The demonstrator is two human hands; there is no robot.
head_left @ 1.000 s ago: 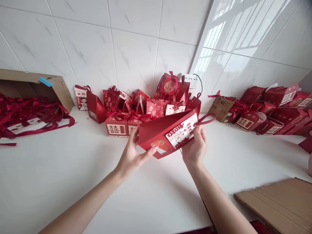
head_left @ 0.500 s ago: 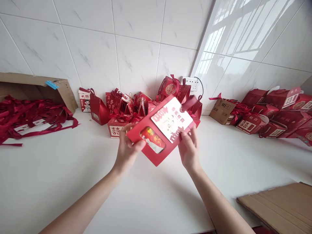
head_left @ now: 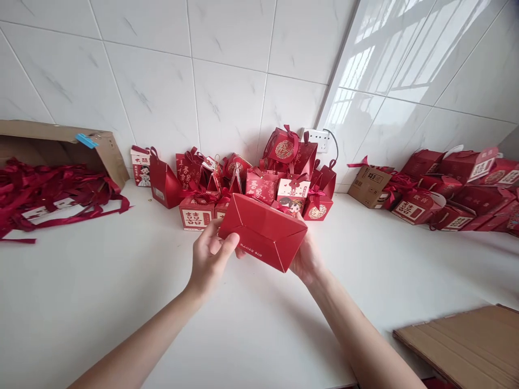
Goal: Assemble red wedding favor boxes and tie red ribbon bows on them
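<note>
Box (head_left: 263,231) just got turned bottom-out — front's gone from view, so that end seems to be the focus. Left hand (head_left: 208,265) pinches one edge, right hand (head_left: 308,260) cups the other — snug grip, held above the counter (head_left: 121,286).

The red box (head_left: 265,229) has rolled over in midair: its creased base (head_left: 271,247) with small pale print now faces the camera, while the white label, window and ribbon loop have swung out of sight. The right grip (head_left: 307,262) has shifted from the label side to partly behind the base's right end. The cream-fronted box (head_left: 294,189) and gold-emblem box (head_left: 319,210) beyond are uncovered.
</note>
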